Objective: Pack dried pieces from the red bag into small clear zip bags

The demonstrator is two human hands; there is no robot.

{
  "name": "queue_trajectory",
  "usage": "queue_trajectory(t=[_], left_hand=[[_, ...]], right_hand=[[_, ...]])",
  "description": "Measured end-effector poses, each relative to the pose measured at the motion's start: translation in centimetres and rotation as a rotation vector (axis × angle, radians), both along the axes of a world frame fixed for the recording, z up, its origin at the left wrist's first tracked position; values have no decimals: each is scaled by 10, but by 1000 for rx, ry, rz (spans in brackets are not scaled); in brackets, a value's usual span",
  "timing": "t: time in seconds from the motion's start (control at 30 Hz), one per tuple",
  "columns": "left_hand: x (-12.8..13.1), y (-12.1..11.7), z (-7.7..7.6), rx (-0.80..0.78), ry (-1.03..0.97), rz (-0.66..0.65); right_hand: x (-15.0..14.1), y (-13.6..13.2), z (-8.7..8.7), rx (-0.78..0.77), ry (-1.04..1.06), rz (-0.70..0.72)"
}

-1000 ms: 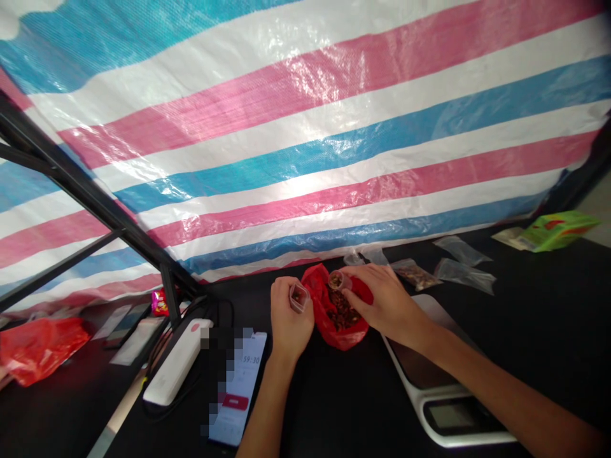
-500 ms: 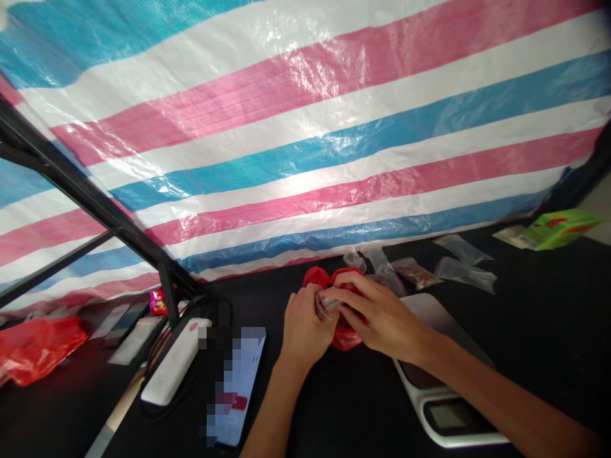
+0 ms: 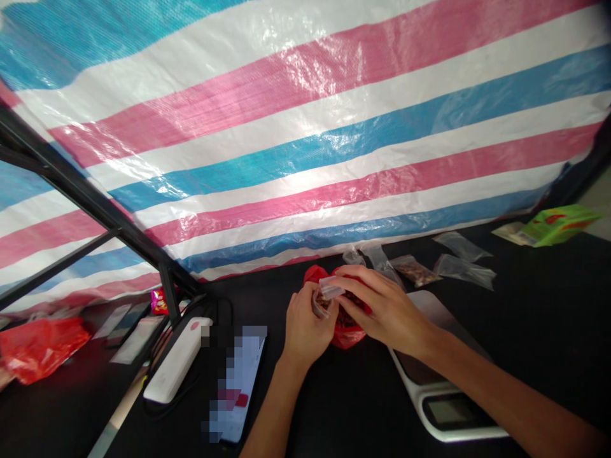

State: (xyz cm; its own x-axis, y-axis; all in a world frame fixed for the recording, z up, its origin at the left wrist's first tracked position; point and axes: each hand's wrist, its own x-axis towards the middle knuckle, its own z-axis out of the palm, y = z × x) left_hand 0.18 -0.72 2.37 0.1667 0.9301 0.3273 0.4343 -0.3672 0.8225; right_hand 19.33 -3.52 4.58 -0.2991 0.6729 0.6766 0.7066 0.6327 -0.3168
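My left hand (image 3: 308,318) is closed around a small clear plastic bag (image 3: 331,288), its mouth gaping and some brownish bits showing inside. Fingers of my right hand (image 3: 377,302) pinch the upper edge of this same bag. Directly beneath and behind both hands lies an opened red plastic bag (image 3: 348,337) with small dark brown, dried-looking pieces in it; what they are cannot be made out. My right forearm passes over a kitchen scale (image 3: 420,388) with a silver top and a small display, hiding part of it.
Beyond the scale lie a filled clear bag (image 3: 415,271), flat clear bags (image 3: 465,270) and a green packet (image 3: 561,226). Left are a phone (image 3: 245,381), a white power strip (image 3: 177,359) with cables and another red bag (image 3: 42,346). A black frame (image 3: 86,181) and striped sheeting (image 3: 305,140) enclose the table.
The right hand has lifted and opened slightly, drawing the clear bag's edge up. More of the brown pieces now show in the clear bag and the red bag.
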Motion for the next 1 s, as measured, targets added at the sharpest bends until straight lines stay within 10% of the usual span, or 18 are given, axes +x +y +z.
queue_trajectory(t=[0.47,1.0], left_hand=[[-12,10,5,90,-298,244],[-13,21,-10,-181,-123,87]], right_hand=[[6,14,-13,-134,-219,-43],[16,15,-13,-256,-417,-188]])
